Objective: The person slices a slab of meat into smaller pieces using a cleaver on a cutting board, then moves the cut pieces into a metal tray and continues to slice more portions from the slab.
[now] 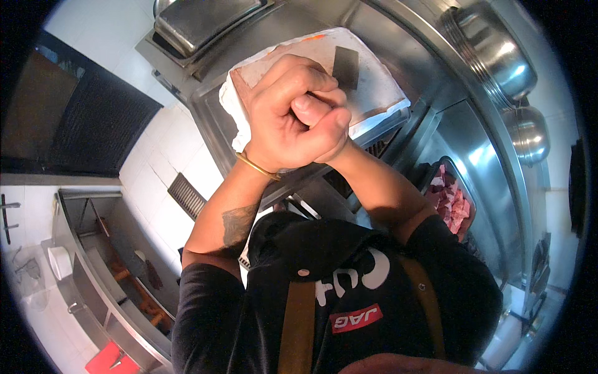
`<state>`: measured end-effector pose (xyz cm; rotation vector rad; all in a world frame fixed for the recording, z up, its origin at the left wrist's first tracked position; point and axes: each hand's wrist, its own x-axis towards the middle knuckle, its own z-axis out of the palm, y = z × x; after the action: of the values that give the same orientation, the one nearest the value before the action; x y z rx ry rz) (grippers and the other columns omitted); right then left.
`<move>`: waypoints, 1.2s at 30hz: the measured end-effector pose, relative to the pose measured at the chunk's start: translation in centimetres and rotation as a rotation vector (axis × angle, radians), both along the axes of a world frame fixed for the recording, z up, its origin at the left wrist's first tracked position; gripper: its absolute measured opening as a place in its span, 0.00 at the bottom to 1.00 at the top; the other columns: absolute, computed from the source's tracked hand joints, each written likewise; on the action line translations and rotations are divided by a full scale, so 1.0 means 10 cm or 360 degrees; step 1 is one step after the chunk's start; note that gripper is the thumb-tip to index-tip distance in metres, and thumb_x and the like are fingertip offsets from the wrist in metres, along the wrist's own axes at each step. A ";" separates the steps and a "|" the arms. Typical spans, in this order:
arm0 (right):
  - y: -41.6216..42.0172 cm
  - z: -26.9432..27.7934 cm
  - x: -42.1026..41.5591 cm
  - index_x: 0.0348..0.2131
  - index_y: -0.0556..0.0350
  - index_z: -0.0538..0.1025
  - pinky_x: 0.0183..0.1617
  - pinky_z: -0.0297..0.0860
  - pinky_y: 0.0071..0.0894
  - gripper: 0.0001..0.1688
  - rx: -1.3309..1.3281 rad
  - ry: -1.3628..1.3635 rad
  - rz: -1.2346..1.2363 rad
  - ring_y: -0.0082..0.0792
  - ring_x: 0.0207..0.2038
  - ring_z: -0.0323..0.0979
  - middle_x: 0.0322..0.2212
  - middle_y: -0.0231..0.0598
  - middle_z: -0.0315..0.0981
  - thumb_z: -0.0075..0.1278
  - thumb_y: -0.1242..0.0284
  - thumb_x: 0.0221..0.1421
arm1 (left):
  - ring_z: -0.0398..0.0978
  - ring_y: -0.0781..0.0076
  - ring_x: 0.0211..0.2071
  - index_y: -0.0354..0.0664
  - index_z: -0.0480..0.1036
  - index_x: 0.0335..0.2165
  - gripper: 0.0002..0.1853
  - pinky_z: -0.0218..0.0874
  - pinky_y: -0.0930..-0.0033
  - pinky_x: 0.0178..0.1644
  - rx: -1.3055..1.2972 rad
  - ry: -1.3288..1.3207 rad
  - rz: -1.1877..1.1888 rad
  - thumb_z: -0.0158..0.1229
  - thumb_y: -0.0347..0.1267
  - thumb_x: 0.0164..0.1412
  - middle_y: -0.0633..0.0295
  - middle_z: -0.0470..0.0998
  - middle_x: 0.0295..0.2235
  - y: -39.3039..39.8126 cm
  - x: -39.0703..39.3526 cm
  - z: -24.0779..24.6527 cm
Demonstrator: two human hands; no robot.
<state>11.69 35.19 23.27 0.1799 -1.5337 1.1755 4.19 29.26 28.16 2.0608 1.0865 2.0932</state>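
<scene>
In front of my chest, my left hand (273, 105) and my right hand (332, 135) are clasped together, fingers folded in and thumbs near each other. No tool or other object shows between them. My left wrist wears a gold-coloured bangle (257, 167). Behind and beneath the hands is a pale, worn board (299, 49) with white cloth or wrapping along its edges. On it lies a rectangular dark metal blade or plate (345, 68), just beyond my fingers; whether it has a handle I cannot tell. A metal tray (208, 110) sits under the board.
Raw meat pieces (451, 201) fill a dark container on the right, within a steel counter (476, 135). Stacked steel bowls (500, 51) stand beyond it. A lidded steel pan (205, 28) is at the top. Lower left are a floor grate (187, 196) and a steel unit (98, 299).
</scene>
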 end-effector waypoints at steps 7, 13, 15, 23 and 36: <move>0.33 0.88 -0.14 0.28 0.60 0.76 0.40 0.69 0.33 0.17 0.0140 0.0083 -0.0146 0.31 0.35 0.73 0.28 0.39 0.75 0.47 0.64 0.63 | 0.76 0.69 0.35 0.33 0.78 0.34 0.15 0.68 0.71 0.43 -0.0358 -0.0127 0.0012 0.66 0.35 0.52 0.58 0.81 0.33 0.13 -0.04 0.84; 0.48 0.94 -0.37 0.25 0.58 0.71 0.35 0.64 0.30 0.18 -0.0021 0.0007 0.0099 0.25 0.31 0.68 0.25 0.32 0.69 0.44 0.66 0.66 | 0.70 0.82 0.27 0.36 0.72 0.28 0.07 0.65 0.76 0.32 -0.0099 -0.0174 -0.0115 0.63 0.27 0.56 0.64 0.77 0.26 0.42 -0.33 0.88; 0.51 0.91 -0.43 0.24 0.58 0.70 0.33 0.63 0.28 0.19 -0.0043 -0.0002 0.0135 0.23 0.29 0.66 0.24 0.30 0.67 0.43 0.66 0.67 | 0.70 0.82 0.27 0.36 0.72 0.28 0.07 0.64 0.76 0.32 -0.0110 -0.0200 -0.0115 0.64 0.27 0.56 0.64 0.77 0.26 0.45 -0.36 0.87; 0.51 0.90 -0.54 0.21 0.57 0.65 0.29 0.59 0.26 0.22 -0.0007 -0.0032 0.0089 0.18 0.26 0.61 0.21 0.24 0.61 0.42 0.67 0.69 | 0.70 0.82 0.27 0.36 0.72 0.28 0.07 0.64 0.76 0.32 -0.0136 -0.0283 -0.0120 0.64 0.27 0.56 0.65 0.76 0.25 0.52 -0.52 0.75; 0.56 -0.01 -0.81 0.25 0.59 0.74 0.34 0.67 0.31 0.19 -0.0142 -0.0197 0.0093 0.27 0.28 0.70 0.22 0.34 0.71 0.48 0.62 0.61 | 0.76 0.65 0.41 0.33 0.77 0.37 0.28 0.65 0.65 0.50 -0.0370 -0.0288 0.0107 0.63 0.50 0.53 0.54 0.80 0.37 0.37 -0.57 -0.11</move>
<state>3.62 40.77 23.17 0.0949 -1.5887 1.3194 -1.55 32.92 27.09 1.7187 1.3140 2.0224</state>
